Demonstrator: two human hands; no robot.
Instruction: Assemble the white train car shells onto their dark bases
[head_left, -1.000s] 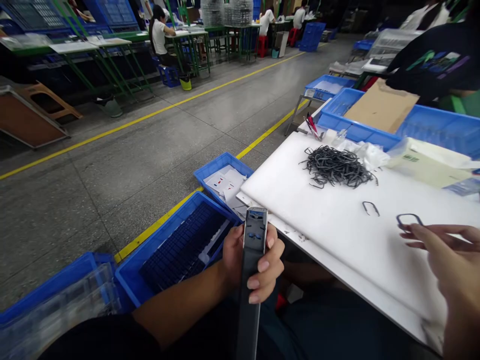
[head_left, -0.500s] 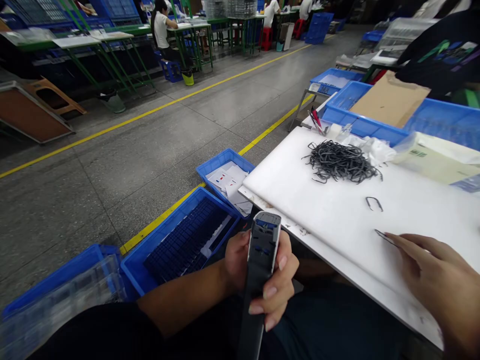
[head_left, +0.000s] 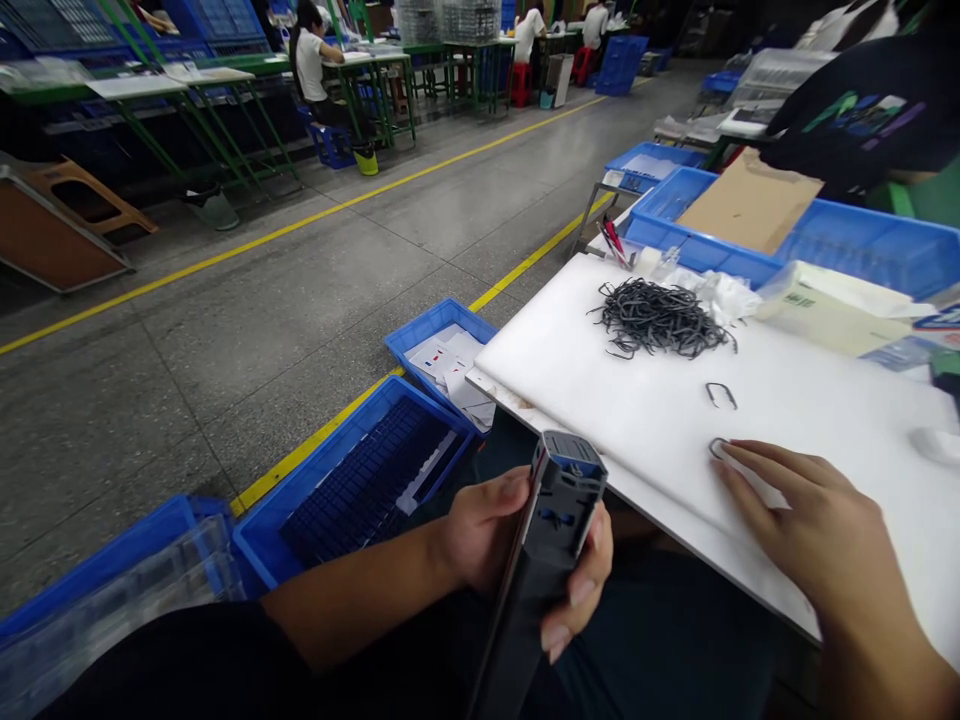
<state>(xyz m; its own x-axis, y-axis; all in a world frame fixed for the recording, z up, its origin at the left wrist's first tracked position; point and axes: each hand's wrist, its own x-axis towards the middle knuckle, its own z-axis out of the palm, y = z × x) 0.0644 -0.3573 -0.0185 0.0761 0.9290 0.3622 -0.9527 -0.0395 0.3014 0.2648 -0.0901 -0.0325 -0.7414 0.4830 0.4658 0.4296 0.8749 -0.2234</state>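
Observation:
My left hand (head_left: 495,530) is wrapped round a long dark plastic housing (head_left: 551,545), held upright and tilted over my lap. Its upper end shows slots and a lighter grey edge. Over the white table mat (head_left: 555,340), my right hand (head_left: 817,520) pinches a thin dark curved strip (head_left: 718,446) at the fingertips, low to the surface. Just beyond the fingers lies another looped dark strip (head_left: 721,396). A tangled pile of such strips (head_left: 664,318) rests farther back on the mat.
Blue bins (head_left: 352,480) with dark parts and papers stand on the floor left of the table. Behind the pile are a plastic bag (head_left: 724,295), red-handled pliers (head_left: 613,240) and a large blue tray (head_left: 862,235) with cardboard. A co-worker's dark shirt (head_left: 870,115) is at the right.
My right hand has moved left over the mat, with the strip at its fingertips. The housing in my left hand has turned and shifted a little right. The view has shifted slightly.

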